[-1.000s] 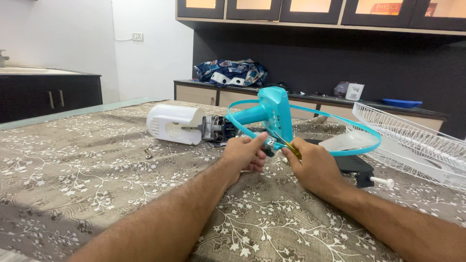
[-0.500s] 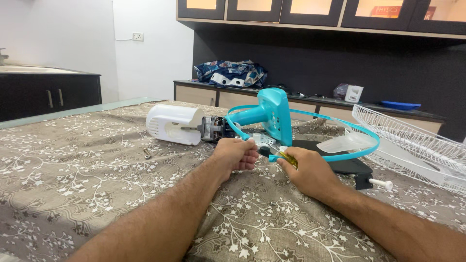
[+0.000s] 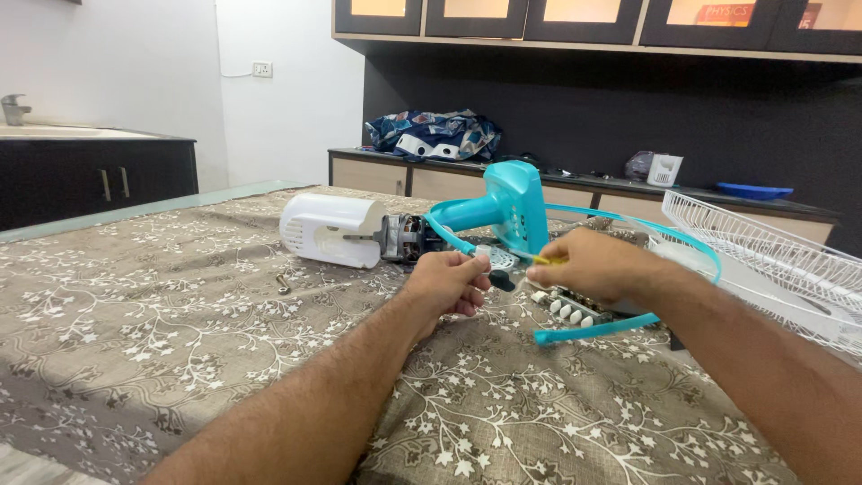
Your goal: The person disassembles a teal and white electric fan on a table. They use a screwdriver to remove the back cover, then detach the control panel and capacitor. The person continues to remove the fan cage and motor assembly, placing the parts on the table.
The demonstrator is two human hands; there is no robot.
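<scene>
left hand pinches small part; right hand grips screwdriver (yellow handle).

Floral brown tablecloth, white motor housing, small bolt, white wire grille, teal ring

The right hand has lifted with the yellow-handled screwdriver, uncovering a row of white switch buttons.

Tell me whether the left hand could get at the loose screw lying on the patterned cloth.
Probably yes. The screw lies alone on the cloth, left of the left hand, with nothing between them. But that hand is pinching a small part beside the teal fan housing and would have to release it first.
</scene>
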